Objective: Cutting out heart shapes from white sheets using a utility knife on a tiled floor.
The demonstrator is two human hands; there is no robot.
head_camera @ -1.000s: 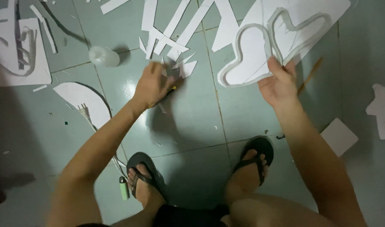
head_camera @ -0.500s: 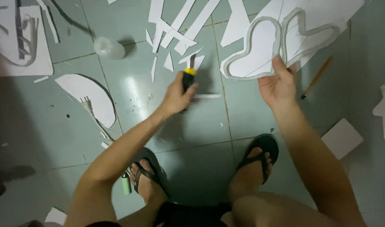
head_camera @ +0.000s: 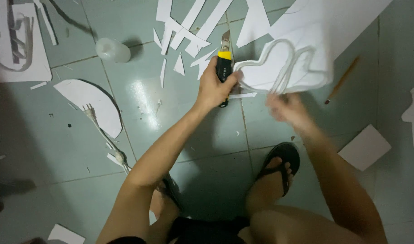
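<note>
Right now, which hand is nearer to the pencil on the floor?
Right. The right hand, blurred, sits just left of the pencil; the left hand grips the utility knife farther left.

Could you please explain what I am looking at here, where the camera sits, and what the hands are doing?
There is no machine here: a person squats on a green tiled floor, and the single view comes from a camera worn on their head, looking down past their knees and black sandals. The left hand grips a yellow and black utility knife, blade pointing away. The right hand is blurred by motion and sits at the lower edge of a white heart-shaped cut-out on a larger white sheet; whether it grips it is unclear. Around lie white paper strips, a curved offcut, a pencil and a clear plastic bottle.
</note>
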